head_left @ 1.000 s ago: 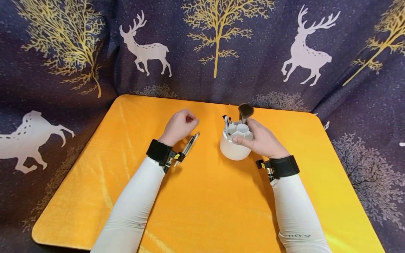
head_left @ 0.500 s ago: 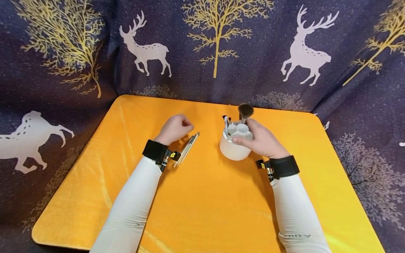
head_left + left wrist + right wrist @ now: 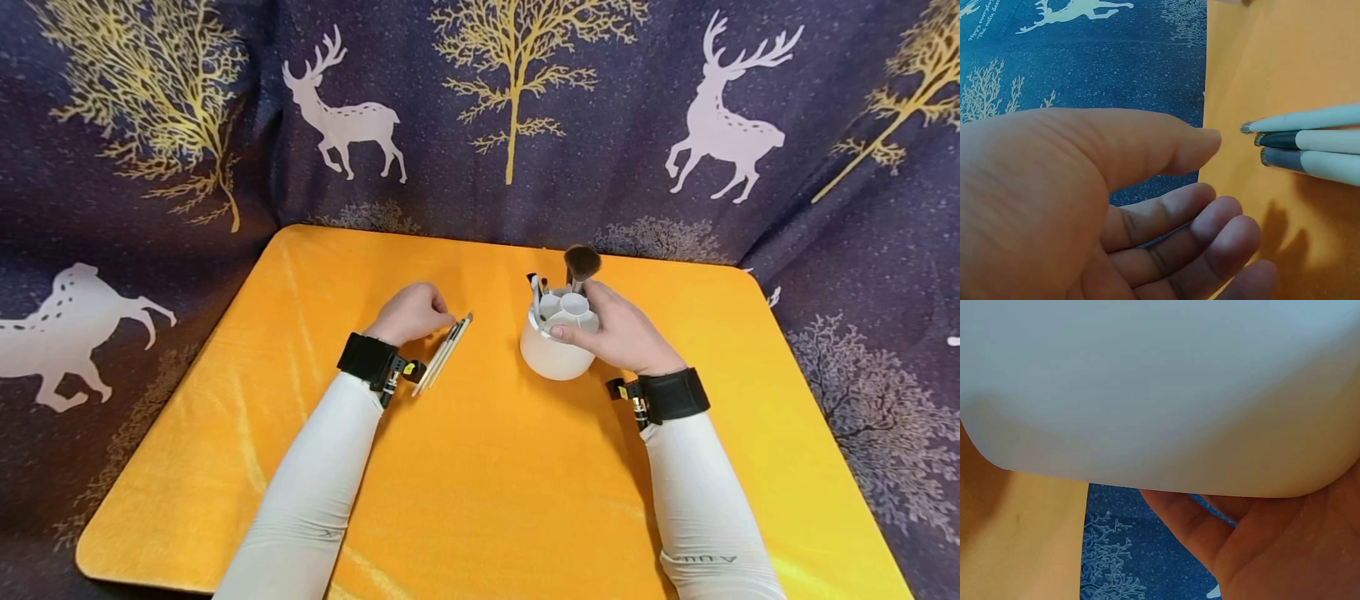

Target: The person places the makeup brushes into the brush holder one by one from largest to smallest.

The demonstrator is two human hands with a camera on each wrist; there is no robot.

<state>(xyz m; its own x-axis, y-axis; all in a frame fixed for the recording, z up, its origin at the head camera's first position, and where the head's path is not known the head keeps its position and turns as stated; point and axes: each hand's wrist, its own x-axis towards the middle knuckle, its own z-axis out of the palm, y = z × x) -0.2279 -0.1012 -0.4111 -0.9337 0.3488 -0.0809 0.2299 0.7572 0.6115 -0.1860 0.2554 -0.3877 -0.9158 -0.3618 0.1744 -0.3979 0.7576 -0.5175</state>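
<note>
My left hand hovers just left of several slim makeup brushes lying side by side on the table. In the left wrist view its thumb and loosely bent fingers are apart, with nothing between them; the brush tips point toward that gap. With my right hand I grip a round white brush holder, thumb over the front rim and the other fingers hidden behind it. From the holder rise a big fluffy brush and some smaller brushes. Its smooth wall fills most of the right wrist view.
An orange cloth covers the table, which has rounded corners. Behind and beside it hangs a dark blue curtain printed with deer and trees. A black camera strap wraps the left wrist, another strap the right.
My left hand has drawn back left and toward me, down beside the loose brushes, its fingers lowering near their tips. My right hand and the holder have stayed in place.
</note>
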